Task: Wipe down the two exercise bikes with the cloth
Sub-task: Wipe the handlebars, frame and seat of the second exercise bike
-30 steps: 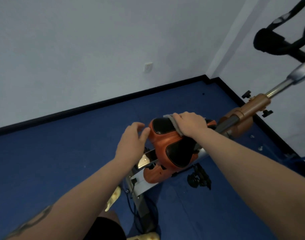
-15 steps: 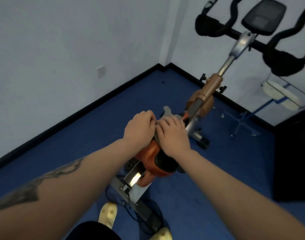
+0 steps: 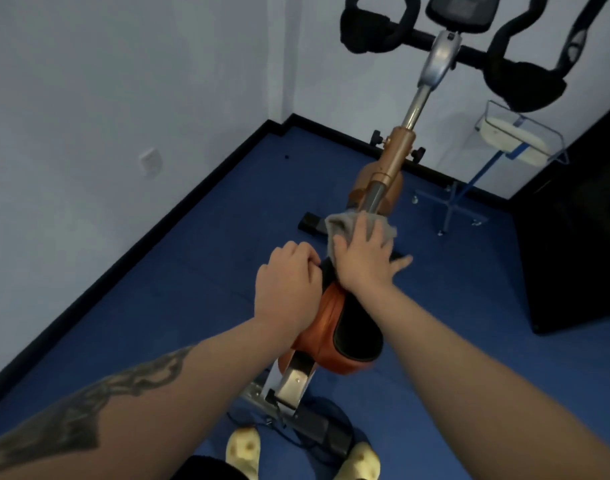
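An orange exercise bike (image 3: 395,157) stands in front of me, its orange and black saddle (image 3: 345,337) just below my hands. My right hand (image 3: 364,261) lies flat with spread fingers on a grey cloth (image 3: 345,223), pressing it on the saddle's front end near the seat post. My left hand (image 3: 286,289) grips the saddle's left side with curled fingers. The black handlebars (image 3: 369,29) and the console (image 3: 464,12) are at the top of the view.
White walls meet in a corner behind the bike, with a black skirting along the blue floor (image 3: 192,282). A blue-framed stand with a clear tray (image 3: 504,136) is at the right, next to a black cabinet (image 3: 580,237). My yellow slippers (image 3: 242,448) are by the bike's rear base.
My view has swung right and up, bringing the handlebars into sight. My right hand has slid the cloth forward along the saddle and spread flat. My left hand has stayed gripping the saddle's left side.
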